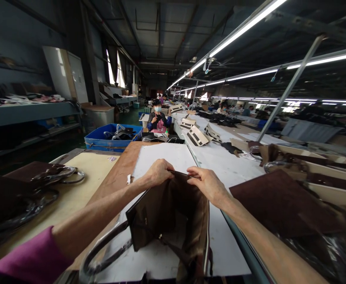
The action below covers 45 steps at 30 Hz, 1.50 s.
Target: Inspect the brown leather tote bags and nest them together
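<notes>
A dark brown handbag (167, 221) lies open on a white board (164, 157) in front of me, its wrapped handle (102, 252) curving out toward the lower left. My left hand (158, 171) is closed on the far edge of the bag's opening. Beside it, my right hand (205, 183) pinches the same edge, fingers curled over the rim. The two hands are almost touching.
Brown bags in clear plastic (27, 193) lie at the left, and more brown pieces (282, 205) at the right. A blue crate (110, 138) stands beyond the table. A seated person (157, 116) works further down the long bench. Patterned bags (198, 136) lie along it.
</notes>
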Available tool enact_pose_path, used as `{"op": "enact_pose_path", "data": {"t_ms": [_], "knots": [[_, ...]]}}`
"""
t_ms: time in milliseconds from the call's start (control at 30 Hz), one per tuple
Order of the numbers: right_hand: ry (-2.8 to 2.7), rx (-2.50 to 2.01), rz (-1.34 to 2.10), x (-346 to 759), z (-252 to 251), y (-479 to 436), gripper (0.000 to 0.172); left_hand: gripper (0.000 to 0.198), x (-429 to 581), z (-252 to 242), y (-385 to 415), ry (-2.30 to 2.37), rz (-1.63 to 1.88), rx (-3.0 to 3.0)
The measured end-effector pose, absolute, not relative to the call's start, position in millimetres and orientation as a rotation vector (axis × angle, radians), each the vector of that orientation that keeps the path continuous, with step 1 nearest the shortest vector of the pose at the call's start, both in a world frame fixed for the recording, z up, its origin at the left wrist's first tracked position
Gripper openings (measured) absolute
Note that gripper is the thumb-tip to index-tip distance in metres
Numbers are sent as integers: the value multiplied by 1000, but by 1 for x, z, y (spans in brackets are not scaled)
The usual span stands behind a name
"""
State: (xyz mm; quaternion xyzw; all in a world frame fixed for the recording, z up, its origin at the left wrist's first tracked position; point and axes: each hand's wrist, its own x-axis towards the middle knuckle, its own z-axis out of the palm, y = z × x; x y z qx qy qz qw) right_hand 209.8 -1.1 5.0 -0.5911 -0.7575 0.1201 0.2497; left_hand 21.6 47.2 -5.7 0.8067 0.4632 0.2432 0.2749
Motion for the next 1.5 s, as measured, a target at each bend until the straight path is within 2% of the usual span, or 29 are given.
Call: {"op": "enact_pose_path", "data": {"t_ms": [133,300,833,967,1133,1333,1500], "knots": [[-2289,-1695,73,199,14,-4,15,25,21,-8,47,1276,680,2250],[-2385,-1813,-176,191,17,-3,19,21,20,-4,43,1292,682,2273],[-2424,-1703,-17,183,9,14,24,24,30,-1,35,1410,610,2415],[-2395,-1726,-44,180,6,15,29,25,30,-1,35,1436,519,2582],[-2413,-1734,53,190,9,15,27,27,29,3,32,1420,447,2680],[-2350,-1861,92,221,12,-3,34,30,31,6,26,1479,405,2693],[-2297,-1886,62,223,12,-14,32,29,34,4,25,1475,406,2691]]}}
